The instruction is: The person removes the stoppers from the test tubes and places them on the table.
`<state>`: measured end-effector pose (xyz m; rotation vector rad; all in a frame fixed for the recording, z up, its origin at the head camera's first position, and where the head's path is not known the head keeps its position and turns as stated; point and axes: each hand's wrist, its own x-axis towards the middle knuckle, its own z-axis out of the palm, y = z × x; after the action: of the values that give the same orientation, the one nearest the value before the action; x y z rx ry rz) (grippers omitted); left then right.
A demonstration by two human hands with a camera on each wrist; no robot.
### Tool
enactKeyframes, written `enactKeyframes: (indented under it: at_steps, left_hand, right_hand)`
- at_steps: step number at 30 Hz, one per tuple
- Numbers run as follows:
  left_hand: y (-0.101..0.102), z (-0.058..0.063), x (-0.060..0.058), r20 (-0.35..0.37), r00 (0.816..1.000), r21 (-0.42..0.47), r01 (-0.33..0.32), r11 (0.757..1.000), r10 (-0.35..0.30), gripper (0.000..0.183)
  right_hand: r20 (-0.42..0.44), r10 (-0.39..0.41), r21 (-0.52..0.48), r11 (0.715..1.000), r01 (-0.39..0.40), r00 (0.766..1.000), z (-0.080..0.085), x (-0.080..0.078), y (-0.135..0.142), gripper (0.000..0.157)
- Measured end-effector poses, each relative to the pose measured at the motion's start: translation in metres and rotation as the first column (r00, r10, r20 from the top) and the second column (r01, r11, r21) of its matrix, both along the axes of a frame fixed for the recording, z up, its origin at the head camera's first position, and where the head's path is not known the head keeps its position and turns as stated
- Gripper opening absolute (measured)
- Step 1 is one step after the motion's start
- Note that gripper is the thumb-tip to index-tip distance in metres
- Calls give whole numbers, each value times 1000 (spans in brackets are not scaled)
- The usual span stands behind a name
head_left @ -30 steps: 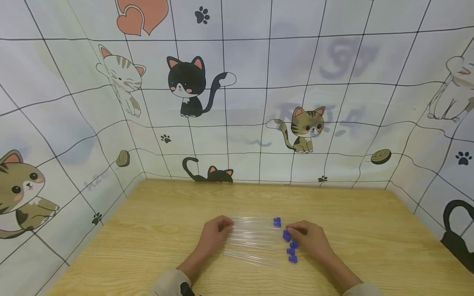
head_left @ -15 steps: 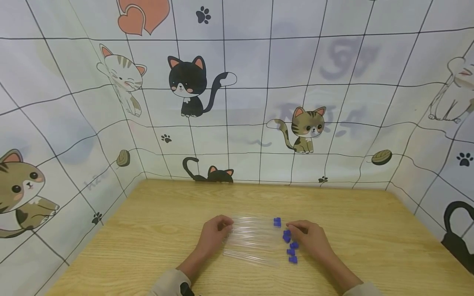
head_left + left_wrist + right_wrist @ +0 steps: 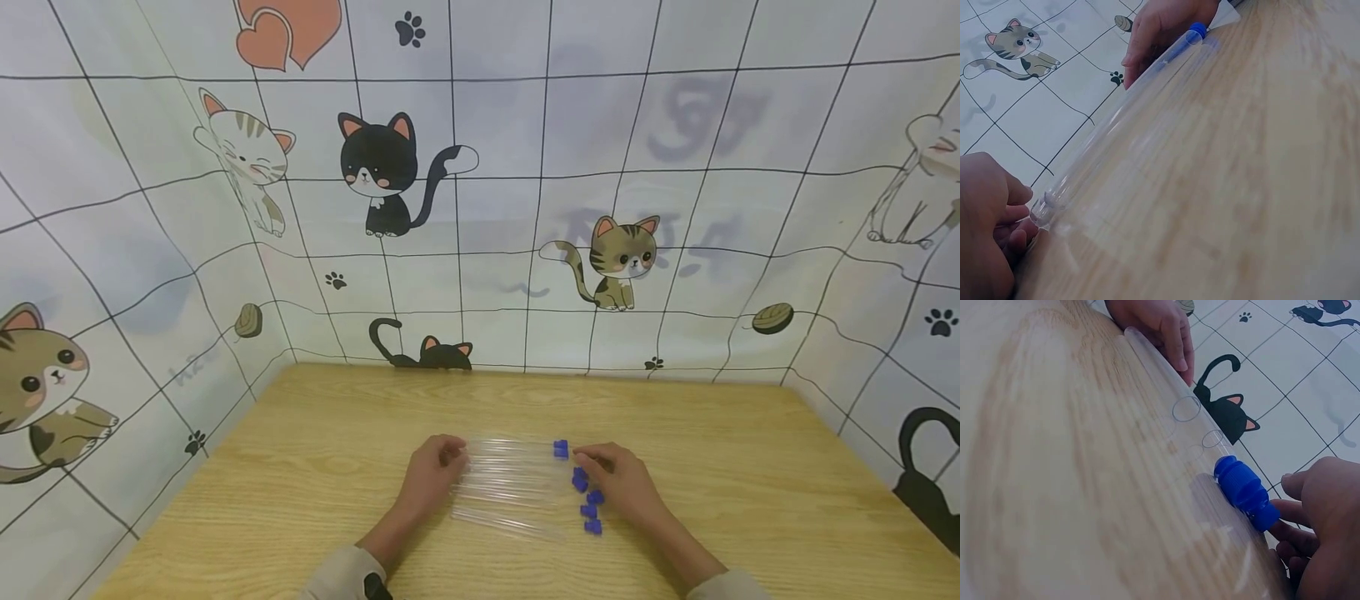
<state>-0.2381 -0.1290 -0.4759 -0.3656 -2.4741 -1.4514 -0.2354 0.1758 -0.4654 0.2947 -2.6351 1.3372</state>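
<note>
Several clear plastic test tubes [image 3: 513, 477] lie side by side on the wooden table, rounded ends to the left. Near those ends is my left hand [image 3: 432, 477]; in the left wrist view its fingertips are against or close beside one tube's rounded end [image 3: 1041, 212]. Blue caps [image 3: 581, 480] form an uneven column at the tubes' right ends. My right hand [image 3: 624, 485] is just right of the caps, thumb and forefinger apart. The right wrist view has its fingers next to a blue cap [image 3: 1241, 487], without closing around it; contact is hard to tell.
The wooden table [image 3: 337, 425] is bordered by a white cloth [image 3: 495, 275] printed with grid lines and cats, at the back and both sides. The lowest tube [image 3: 502, 522] lies slightly slanted, a little apart from the others.
My right hand has shifted slightly left, toward the caps, and my left hand slightly left. The tubes and caps look nearly unmoved.
</note>
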Motion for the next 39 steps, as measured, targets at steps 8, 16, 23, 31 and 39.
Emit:
enactKeyframes:
  at_steps: [8, 16, 23, 31, 39]
  left_hand:
    - [3, -1, -1, -7, 995, -19, -100, 995, 100, 15]
    - [3, 0, 0, -17, 996, -62, -90, 994, 89, 13]
    - [4, 0, 0, -13, 996, -44, -84, 996, 83, 13]
    - [4, 1, 1, -15, 995, -39, -104, 994, 103, 19]
    - [3, 1, 1, 27, 998, -59, -56, 997, 57, 25]
  right_hand:
    - [-21, 63, 11, 998, -63, 998, -1, -1, 1, 23]
    - [-52, 95, 18, 995, -94, 994, -3, -2, 2, 22]
    - [-51, 97, 15, 995, -96, 994, -2, -2, 2, 20]
    - [-60, 112, 12, 994, -111, 992, -3, -2, 2, 21]
    - [-52, 129, 9, 992, -129, 990, 0, -1, 0, 22]
